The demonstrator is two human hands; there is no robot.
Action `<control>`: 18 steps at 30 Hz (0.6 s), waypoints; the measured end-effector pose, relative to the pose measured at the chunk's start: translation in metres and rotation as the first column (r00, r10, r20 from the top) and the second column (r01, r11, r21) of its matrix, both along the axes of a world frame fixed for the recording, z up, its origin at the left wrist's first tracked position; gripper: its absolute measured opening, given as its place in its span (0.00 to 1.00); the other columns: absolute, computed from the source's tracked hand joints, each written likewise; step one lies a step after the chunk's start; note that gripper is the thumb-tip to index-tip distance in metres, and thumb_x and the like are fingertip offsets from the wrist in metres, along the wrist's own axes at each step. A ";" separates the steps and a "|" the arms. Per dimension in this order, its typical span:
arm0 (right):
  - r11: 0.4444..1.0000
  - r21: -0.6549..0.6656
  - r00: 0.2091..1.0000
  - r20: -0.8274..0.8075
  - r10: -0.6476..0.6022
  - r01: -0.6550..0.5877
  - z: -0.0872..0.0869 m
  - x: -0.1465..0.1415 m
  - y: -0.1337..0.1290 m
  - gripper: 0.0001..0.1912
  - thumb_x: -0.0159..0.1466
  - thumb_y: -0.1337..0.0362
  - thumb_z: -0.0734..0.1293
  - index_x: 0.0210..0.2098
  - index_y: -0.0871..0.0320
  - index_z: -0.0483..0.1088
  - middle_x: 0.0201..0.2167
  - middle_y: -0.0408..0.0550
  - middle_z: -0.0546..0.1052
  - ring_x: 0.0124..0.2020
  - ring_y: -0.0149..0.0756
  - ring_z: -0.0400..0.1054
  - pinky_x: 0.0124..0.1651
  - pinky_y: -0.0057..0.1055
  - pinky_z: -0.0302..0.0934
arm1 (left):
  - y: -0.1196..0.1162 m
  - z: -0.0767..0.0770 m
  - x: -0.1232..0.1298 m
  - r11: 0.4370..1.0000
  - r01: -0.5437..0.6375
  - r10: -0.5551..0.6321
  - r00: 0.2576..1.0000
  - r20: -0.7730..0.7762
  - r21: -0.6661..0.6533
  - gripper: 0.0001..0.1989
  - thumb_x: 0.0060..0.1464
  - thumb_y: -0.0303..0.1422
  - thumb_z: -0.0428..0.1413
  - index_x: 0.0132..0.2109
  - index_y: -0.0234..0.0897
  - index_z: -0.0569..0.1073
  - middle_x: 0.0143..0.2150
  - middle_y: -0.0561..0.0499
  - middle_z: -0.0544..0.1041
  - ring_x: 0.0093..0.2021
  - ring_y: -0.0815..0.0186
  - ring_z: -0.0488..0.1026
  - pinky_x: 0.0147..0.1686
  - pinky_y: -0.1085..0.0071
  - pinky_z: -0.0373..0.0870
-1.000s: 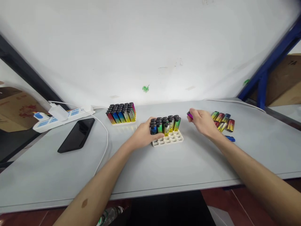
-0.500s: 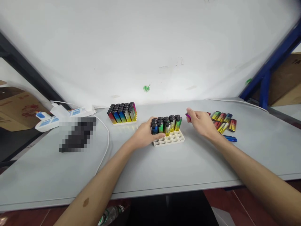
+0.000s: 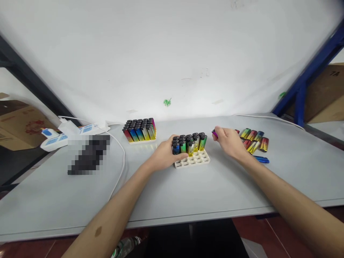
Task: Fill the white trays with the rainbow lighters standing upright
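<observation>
My left hand (image 3: 166,154) is wrapped round the left side of a white lighter tray (image 3: 193,162), its thumb across the front of the blue and green lighters. Several black-topped lighters (image 3: 183,144) stand upright in the tray's back rows, with a silver-yellow lighter (image 3: 191,147) further forward; the front holes are bare. To the right of the tray, above the table, my right hand (image 3: 228,140) pinches a purple lighter (image 3: 214,133), mostly covered by the fingers. Behind that hand lies a loose group of coloured metallic lighters (image 3: 252,135), and a blue one (image 3: 261,159) rests nearer me.
A second tray packed with lighters (image 3: 139,130) stands back left. Further left are a white power strip (image 3: 57,142), a white cable (image 3: 124,157) and a pixelated dark object (image 3: 91,156). Cardboard boxes (image 3: 24,123) stand beyond the table's ends. A wall closes the back.
The view has shifted slightly. My left hand stays on the tray and my right hand keeps hold of the purple lighter, almost in the same place.
</observation>
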State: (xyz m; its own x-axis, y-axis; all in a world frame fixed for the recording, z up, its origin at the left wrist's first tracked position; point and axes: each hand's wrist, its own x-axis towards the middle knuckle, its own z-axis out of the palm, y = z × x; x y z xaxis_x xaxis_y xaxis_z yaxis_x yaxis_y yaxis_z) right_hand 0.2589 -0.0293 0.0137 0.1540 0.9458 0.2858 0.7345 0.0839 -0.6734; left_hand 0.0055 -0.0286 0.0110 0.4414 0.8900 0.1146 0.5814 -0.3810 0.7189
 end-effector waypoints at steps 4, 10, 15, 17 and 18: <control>0.999 -0.016 0.999 0.023 -0.035 0.035 0.000 -0.001 0.000 0.28 0.68 0.48 0.52 0.19 0.56 0.64 0.17 0.43 0.67 0.23 0.36 0.62 0.31 0.31 0.50 | 0.000 0.000 0.000 1.000 -0.006 0.006 1.000 0.001 0.003 0.27 0.48 0.44 0.62 0.53 0.44 0.65 0.46 0.53 0.78 0.45 0.58 0.75 0.42 0.66 0.70; 0.998 0.051 0.999 0.041 0.029 -0.031 -0.005 0.000 0.003 0.27 0.70 0.47 0.50 0.33 0.56 0.72 0.31 0.47 0.76 0.33 0.39 0.67 0.37 0.33 0.54 | 0.000 0.001 0.000 1.000 0.000 0.000 1.000 0.017 -0.001 0.27 0.48 0.43 0.63 0.53 0.43 0.66 0.46 0.53 0.78 0.46 0.58 0.75 0.43 0.65 0.70; 0.989 0.143 0.998 0.056 0.017 -0.025 -0.007 0.004 0.005 0.17 0.64 0.50 0.63 0.35 0.57 0.71 0.34 0.50 0.77 0.35 0.40 0.69 0.38 0.34 0.58 | -0.001 0.002 0.001 1.000 0.010 -0.010 0.999 0.035 -0.007 0.26 0.48 0.43 0.63 0.52 0.43 0.66 0.47 0.52 0.78 0.46 0.58 0.75 0.43 0.65 0.70; 0.978 0.203 0.998 0.055 0.040 -0.050 -0.006 0.005 0.005 0.14 0.63 0.52 0.65 0.34 0.57 0.71 0.34 0.50 0.78 0.36 0.40 0.69 0.39 0.34 0.59 | -0.002 0.002 0.001 1.000 0.003 -0.003 0.999 0.037 -0.011 0.26 0.48 0.43 0.63 0.52 0.43 0.66 0.47 0.52 0.78 0.47 0.57 0.75 0.43 0.65 0.70; 0.972 0.226 0.998 0.045 0.049 -0.058 -0.004 0.006 0.004 0.13 0.64 0.53 0.65 0.34 0.57 0.71 0.34 0.49 0.78 0.36 0.39 0.69 0.38 0.34 0.59 | -0.002 0.002 0.001 1.000 0.001 0.000 0.999 0.036 -0.012 0.26 0.47 0.43 0.63 0.52 0.43 0.66 0.47 0.52 0.78 0.47 0.57 0.75 0.43 0.65 0.70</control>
